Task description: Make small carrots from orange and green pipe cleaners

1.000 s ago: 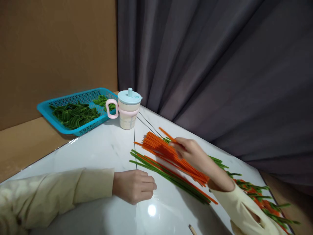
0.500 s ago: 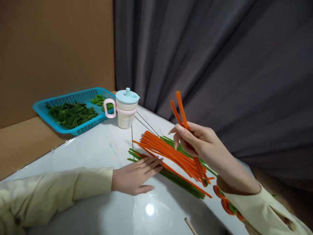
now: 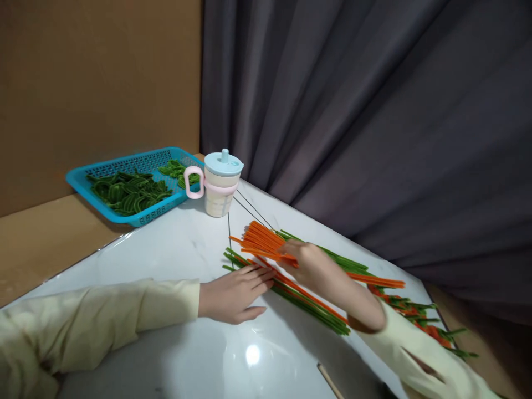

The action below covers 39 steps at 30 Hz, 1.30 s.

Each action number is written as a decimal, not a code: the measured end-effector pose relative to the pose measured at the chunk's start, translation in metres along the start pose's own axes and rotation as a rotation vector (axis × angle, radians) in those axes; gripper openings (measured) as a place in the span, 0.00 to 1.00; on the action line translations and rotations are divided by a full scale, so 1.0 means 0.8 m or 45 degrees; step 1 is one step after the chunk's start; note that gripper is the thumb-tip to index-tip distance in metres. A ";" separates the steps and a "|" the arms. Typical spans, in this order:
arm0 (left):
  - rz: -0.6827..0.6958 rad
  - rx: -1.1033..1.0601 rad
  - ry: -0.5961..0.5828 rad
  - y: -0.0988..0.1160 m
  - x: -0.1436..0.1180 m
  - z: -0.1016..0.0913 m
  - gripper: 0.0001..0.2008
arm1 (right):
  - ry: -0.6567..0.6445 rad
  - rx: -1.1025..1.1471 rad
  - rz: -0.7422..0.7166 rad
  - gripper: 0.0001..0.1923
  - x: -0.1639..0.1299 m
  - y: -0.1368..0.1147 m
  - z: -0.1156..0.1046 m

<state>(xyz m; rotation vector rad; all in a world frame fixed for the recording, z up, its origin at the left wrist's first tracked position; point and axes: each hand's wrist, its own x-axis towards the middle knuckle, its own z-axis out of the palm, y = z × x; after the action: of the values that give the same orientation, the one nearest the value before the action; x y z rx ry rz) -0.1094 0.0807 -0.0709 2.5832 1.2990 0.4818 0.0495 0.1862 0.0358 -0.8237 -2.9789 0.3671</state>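
Left hand (image 3: 233, 291) lies flat and open, fingers pinning the green pipe cleaners (image 3: 291, 293) to the marble table (image 3: 174, 260) so the pile can't slide. Right hand (image 3: 310, 266) pinches the orange pipe cleaners (image 3: 261, 242), which lie fanned across the green ones.

Stems (image 3: 266, 244): on the surface (image 3: 183, 249), under both hands' fingers (image 3: 260, 275).
Cup (image 3: 219, 183): behind the fingers, toward the left.
Basket (image 3: 137, 185): left of the cup, far-left of the fingers.
Stick (image 3: 330, 382): before the fingers, at the near edge.
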 end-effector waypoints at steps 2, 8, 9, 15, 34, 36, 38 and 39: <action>-0.012 0.016 -0.008 0.000 -0.001 0.001 0.25 | -0.129 -0.075 0.115 0.07 0.014 0.001 0.040; -0.007 0.021 0.008 -0.001 -0.001 0.003 0.25 | -0.172 -0.086 0.290 0.13 0.020 0.006 0.074; -0.005 0.023 0.011 -0.001 -0.001 0.003 0.24 | -0.193 -0.071 0.284 0.12 0.022 0.007 0.072; -0.005 0.039 -0.018 0.000 -0.002 0.001 0.24 | -0.391 -0.015 0.222 0.08 0.032 0.012 0.055; 0.024 0.009 -0.030 -0.014 0.005 0.000 0.25 | -0.056 -0.390 0.152 0.08 -0.026 -0.016 -0.100; 0.016 -0.034 -0.014 -0.018 0.006 -0.002 0.26 | -0.139 -0.482 0.135 0.09 -0.033 -0.040 -0.096; 0.004 -0.075 -0.030 -0.020 0.006 -0.003 0.27 | -0.374 -0.479 0.088 0.07 -0.037 -0.063 -0.076; -0.005 -0.086 -0.043 -0.020 0.006 -0.003 0.27 | -0.523 -0.440 0.041 0.06 -0.037 -0.072 -0.063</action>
<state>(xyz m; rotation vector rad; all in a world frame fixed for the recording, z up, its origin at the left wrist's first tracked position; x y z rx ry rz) -0.1191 0.0940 -0.0729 2.5222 1.2550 0.4705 0.0506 0.1343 0.0995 -0.9200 -3.4801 0.0150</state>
